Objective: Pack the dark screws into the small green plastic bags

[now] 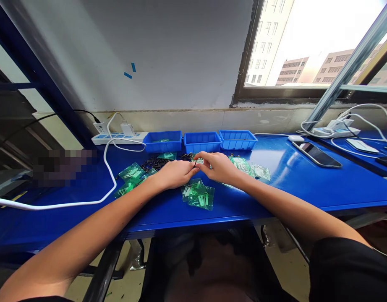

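Above the middle of the blue table, my left hand [178, 173] and my right hand [219, 167] meet at the fingertips. A thin black piece [195, 163] shows between them, pinched by my right thumb and forefinger. My left fingers are closed right beside it; whatever they grip is hidden. Just below lie small green-tinted clear bags [200, 196] with pale parts inside. More green bags [130, 176] lie left of my left hand, next to a pile of thin black pieces [152, 164]. Further filled bags [259, 171] spread beyond my right wrist.
Three blue bins [163, 147] stand in a row at the back. A power strip [118, 138] with a white cable [110, 167] is at left. At right lie a phone [317, 154] and another power strip [333, 129]. The table's front edge [187, 224] runs below my arms.
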A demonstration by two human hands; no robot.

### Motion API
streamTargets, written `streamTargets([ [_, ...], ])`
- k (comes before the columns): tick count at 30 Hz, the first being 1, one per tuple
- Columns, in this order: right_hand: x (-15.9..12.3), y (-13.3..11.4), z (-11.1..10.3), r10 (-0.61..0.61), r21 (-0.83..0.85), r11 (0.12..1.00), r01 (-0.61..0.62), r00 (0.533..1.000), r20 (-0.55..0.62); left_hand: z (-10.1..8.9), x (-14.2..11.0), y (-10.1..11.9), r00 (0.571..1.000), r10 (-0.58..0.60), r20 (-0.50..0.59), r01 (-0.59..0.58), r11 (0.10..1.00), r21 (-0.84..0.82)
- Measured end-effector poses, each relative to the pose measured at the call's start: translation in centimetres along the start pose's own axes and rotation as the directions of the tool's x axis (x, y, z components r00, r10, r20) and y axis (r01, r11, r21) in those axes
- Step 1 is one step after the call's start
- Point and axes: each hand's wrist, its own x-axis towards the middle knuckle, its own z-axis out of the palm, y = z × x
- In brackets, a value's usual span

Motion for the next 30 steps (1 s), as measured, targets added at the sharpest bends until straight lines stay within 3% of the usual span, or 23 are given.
streamTargets([
  [7,0.02,-0.03,-0.10,-0.031,-0.003,1.000,0.031,0.999,0.008,-0.02,-0.04,-0.02,1.000,0.003,0.005,-0.003,1.000,0.000],
  [19,0.12,-0.30,-0.34,0.037,-0.045,0.998,-0.036,0.999,0.014,-0.15,-0.10,0.00,0.999,0.032,0.014,-0.032,0.999,-0.008],
  [30,0.08,-0.16,-0.24,0.026,-0.043,0.999,-0.027,1.000,-0.009,0.04,-0.02,-0.02,1.000,0.018,0.017,-0.018,1.000,-0.020],
])
